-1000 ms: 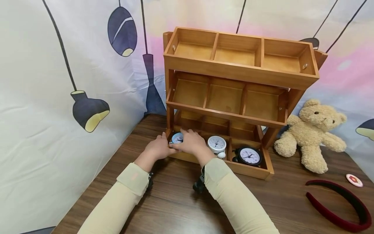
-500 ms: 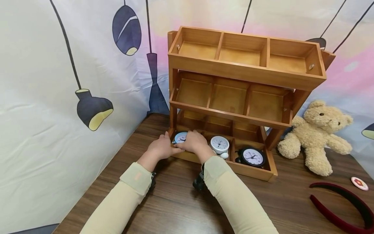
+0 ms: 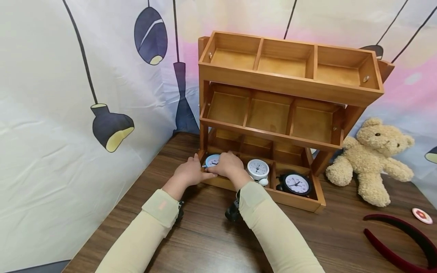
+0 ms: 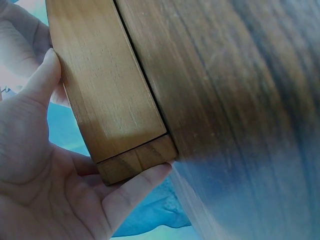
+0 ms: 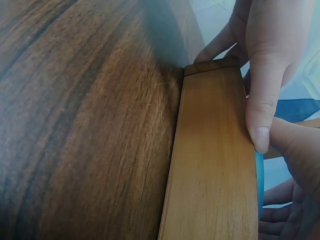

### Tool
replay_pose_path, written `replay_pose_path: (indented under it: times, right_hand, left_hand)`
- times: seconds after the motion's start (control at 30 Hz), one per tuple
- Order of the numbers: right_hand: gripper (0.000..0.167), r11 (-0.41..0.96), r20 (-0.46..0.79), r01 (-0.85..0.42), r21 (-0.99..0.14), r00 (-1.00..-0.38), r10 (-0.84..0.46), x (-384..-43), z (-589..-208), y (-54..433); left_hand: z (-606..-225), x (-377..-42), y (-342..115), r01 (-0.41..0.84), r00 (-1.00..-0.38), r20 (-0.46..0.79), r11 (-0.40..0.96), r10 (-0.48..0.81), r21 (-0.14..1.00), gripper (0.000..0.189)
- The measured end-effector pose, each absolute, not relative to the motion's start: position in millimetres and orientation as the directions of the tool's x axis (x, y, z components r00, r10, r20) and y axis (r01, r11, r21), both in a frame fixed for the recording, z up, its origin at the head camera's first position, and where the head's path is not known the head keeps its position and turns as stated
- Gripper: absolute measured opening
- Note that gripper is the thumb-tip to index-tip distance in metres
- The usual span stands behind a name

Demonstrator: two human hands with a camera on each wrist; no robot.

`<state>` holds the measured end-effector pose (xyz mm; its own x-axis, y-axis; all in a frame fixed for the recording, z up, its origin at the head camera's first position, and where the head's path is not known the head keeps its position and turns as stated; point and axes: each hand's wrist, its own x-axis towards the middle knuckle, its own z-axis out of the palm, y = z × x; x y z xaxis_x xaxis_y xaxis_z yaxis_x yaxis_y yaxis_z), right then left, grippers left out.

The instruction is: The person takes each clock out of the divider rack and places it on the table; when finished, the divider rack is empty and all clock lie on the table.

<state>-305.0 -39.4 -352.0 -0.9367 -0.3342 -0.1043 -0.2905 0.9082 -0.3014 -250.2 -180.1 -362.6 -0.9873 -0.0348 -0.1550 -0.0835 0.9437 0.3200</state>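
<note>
A small blue alarm clock [image 3: 212, 160] with a white dial is in the left compartment of the shelf's bottom tray [image 3: 297, 201]. My right hand [image 3: 230, 166] holds it from the right, hiding part of it; its blue edge [image 5: 259, 182] shows beside that hand in the right wrist view. At the tray's left front corner is my left hand [image 3: 189, 172]. Its thumb [image 4: 46, 75] lies along the front rim, and one finger [image 4: 137, 190] runs straight along the outer end. A white alarm clock [image 3: 258, 169] sits in the middle compartment and a black one [image 3: 296, 184] in the right.
Above the bottom tray rise further wooden tiers, including the top tray [image 3: 290, 79] with three compartments. To the right, a teddy bear [image 3: 370, 159] sits on the wooden table [image 3: 205, 235], with a round badge [image 3: 422, 215] and a dark red headband [image 3: 399, 246] nearer.
The head view has shifted, so the scene sits slightly farther right. My right hand's fingers have drawn in closer on the blue clock; my left hand stays at the tray's corner.
</note>
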Motion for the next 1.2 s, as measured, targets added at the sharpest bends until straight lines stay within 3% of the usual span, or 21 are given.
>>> replay_pose_path:
  times: [0.5,0.87,1.2]
  right_hand:
    - [0.076,0.877,-0.009,-0.322,-0.357,-0.938,-0.348,-304,-341,-31]
    - [0.096,0.858,0.040,-0.332,-0.391,-0.938,-0.345,-300,-328,-15]
    - [0.101,0.845,0.114,-0.379,-0.378,-0.925,-0.363,-277,-314,8]
  left_hand:
    - [-364,-252,-179,-0.090,-0.985,-0.166,0.942,-0.038,0.323,0.117]
    - [-365,-253,-180,-0.080,-0.985,-0.169,0.948,-0.029,0.307,0.116]
    - [-362,-252,-180,-0.091,-0.985,-0.167,0.949,-0.041,0.302,0.116]
